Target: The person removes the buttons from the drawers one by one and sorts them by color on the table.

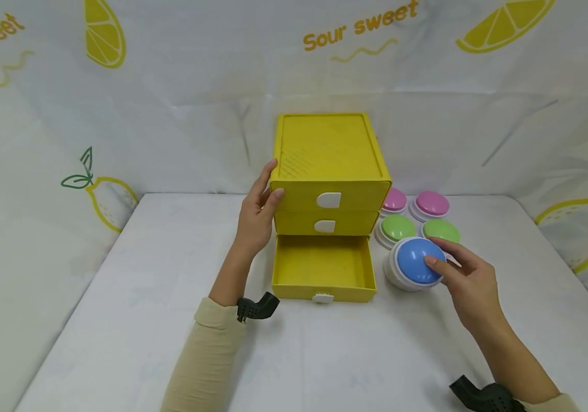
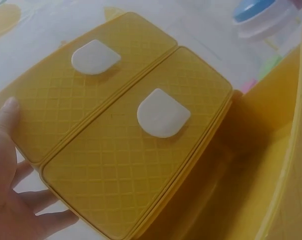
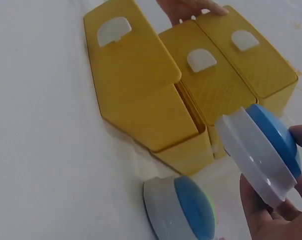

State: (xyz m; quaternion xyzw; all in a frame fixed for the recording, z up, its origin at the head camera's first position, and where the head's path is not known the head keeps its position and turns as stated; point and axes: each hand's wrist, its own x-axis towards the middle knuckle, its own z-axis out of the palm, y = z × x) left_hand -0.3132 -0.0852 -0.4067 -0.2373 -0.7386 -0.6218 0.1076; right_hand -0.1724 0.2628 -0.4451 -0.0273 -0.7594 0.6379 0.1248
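Observation:
A yellow drawer cabinet (image 1: 328,146) with white tabs stands mid-table. Its bottom drawer (image 1: 324,293) is pulled out with nothing inside; the upper two are closed. My left hand (image 1: 256,220) holds the cabinet's left front edge, thumb on the front face and fingers along the side. To the right of the drawer, my right hand (image 1: 471,283) pinches a round push button (image 1: 417,260) with a blue dome and white base. In the right wrist view this button (image 3: 263,155) is tilted and raised above a second blue-domed button (image 3: 194,207) on the table.
Two green-domed buttons (image 1: 398,228) sit behind the blue one, right of the cabinet. Farther back are two pink-domed buttons (image 1: 433,203), one partly hidden by the cabinet. A white cloth backdrop (image 1: 196,137) with lemon prints hangs behind the white table (image 1: 170,274).

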